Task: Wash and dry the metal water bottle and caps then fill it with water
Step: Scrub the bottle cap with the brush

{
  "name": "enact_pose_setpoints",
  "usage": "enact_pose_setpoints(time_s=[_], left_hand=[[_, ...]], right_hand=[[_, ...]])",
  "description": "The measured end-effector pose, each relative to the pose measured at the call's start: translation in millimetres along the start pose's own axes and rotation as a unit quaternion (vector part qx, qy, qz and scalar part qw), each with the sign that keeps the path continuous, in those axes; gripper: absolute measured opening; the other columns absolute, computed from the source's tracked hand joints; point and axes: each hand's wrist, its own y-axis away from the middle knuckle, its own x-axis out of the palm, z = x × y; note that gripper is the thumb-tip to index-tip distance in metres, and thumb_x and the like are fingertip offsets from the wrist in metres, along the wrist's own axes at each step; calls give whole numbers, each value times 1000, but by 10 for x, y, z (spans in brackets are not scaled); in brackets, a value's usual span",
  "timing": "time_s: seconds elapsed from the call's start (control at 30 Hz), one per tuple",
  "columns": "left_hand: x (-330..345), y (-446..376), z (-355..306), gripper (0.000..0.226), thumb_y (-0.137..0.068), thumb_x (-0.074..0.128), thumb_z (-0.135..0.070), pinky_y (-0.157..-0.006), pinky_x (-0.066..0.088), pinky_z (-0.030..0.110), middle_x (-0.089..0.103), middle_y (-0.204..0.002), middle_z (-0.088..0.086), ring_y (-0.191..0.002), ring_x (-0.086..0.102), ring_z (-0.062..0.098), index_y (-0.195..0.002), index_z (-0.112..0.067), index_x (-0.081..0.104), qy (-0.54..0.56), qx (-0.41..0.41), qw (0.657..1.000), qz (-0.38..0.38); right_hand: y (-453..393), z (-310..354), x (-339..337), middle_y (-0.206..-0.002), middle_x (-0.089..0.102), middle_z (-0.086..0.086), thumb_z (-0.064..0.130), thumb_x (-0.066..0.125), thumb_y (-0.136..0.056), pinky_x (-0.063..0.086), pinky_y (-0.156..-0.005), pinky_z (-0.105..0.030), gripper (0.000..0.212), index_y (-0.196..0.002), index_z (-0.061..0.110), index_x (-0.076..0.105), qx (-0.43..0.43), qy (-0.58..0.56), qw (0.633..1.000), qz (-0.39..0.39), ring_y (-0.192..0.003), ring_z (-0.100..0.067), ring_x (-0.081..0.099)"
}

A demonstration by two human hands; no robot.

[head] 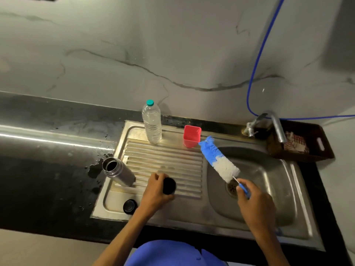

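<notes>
The metal water bottle (pixel 118 172) stands open-mouthed and uncapped at the left edge of the ribbed drainboard (pixel 163 158). My left hand (pixel 156 191) grips a black cap (pixel 169 186) just above the drainboard. A second black cap (pixel 130 206) lies on the drainboard's front left corner. My right hand (pixel 253 200) pinches the thin handle of a blue and white bottle brush (pixel 219 159), whose bristled head points up and left over the sink basin (pixel 269 175).
A clear plastic water bottle (pixel 152 122) with a teal cap and a red square cup (pixel 192 136) stand at the back of the drainboard. The tap (pixel 272 123) and a dark tray (pixel 303 141) sit behind the basin. Water is spilled on the black counter (pixel 48 150).
</notes>
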Motion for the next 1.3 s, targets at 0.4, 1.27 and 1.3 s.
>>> enact_pose_setpoints(time_s=[0.4, 1.27, 1.3], left_hand=[[143, 135, 576, 63, -73, 84, -29, -89, 53, 34, 50, -128, 5, -116, 55, 27, -131, -25, 59, -2, 28, 999, -16], [190, 260, 817, 69, -71, 80, -35, -95, 49, 44, 55, -131, -6, -118, 59, 19, -133, -37, 50, 7, 18, 999, -48], [188, 264, 796, 68, -73, 79, -35, -98, 46, 44, 53, -133, -8, -122, 56, 18, -135, -37, 50, 0, 10, 999, -49]], right_hand=[[-1288, 967, -322, -94, 64, -1, 16, 67, -88, 32, -55, -28, 22, -109, 22, 71, -264, 399, 878, 29, -72, -24, 69], [-1788, 1830, -339, -101, 65, 4, 47, 73, -87, 30, -74, -34, 36, -119, 32, 63, -386, 537, 746, 68, -89, -17, 66], [-1788, 1818, -342, -102, 65, 4, 45, 73, -88, 30, -75, -34, 35, -119, 32, 63, -386, 533, 749, 76, -89, -17, 66]])
